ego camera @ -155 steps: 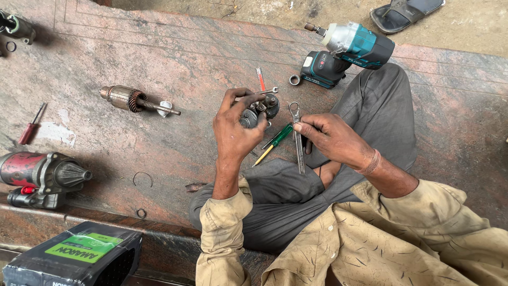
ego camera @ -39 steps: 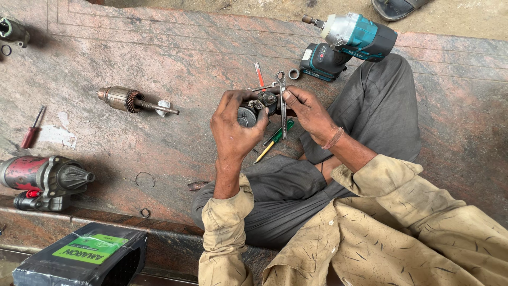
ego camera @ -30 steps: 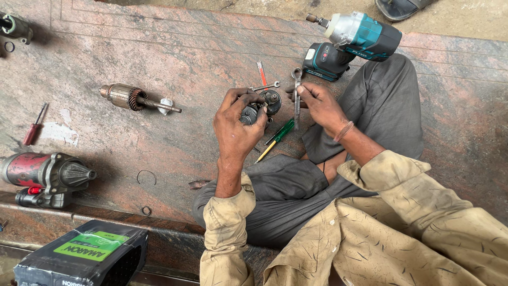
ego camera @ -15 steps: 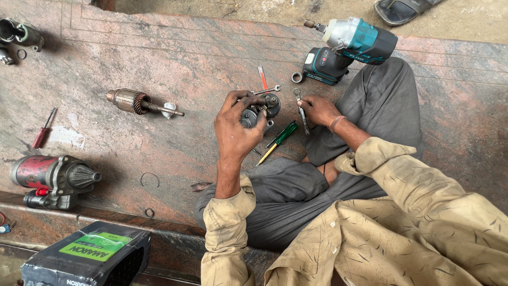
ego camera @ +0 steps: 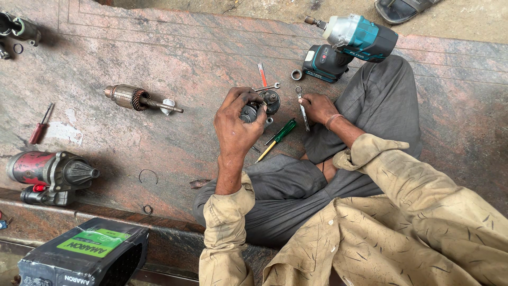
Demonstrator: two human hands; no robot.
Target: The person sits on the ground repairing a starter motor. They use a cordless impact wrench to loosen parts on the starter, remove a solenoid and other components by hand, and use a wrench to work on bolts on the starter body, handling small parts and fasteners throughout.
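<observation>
My left hand (ego camera: 236,123) is raised over the stone slab and grips a small dark round motor part (ego camera: 263,104) from above. My right hand (ego camera: 318,106) lies low beside my knee, fingers curled on a slim steel spanner (ego camera: 302,108) that points away from me. A green-handled screwdriver (ego camera: 279,136) lies on the slab just below the two hands. A small spanner (ego camera: 267,87) and a red-handled tool (ego camera: 262,74) lie just beyond the motor part.
A teal cordless impact wrench (ego camera: 349,45) stands by my knee, a metal ring (ego camera: 296,74) next to it. A motor armature (ego camera: 138,98), red screwdriver (ego camera: 39,125), red starter motor (ego camera: 50,170) and black battery box (ego camera: 84,255) lie left. A sandal (ego camera: 402,7) is top right.
My right hand, which held the spanner up at the motor part, has dropped down and to the right onto the slab by my knee. The left hand keeps its hold.
</observation>
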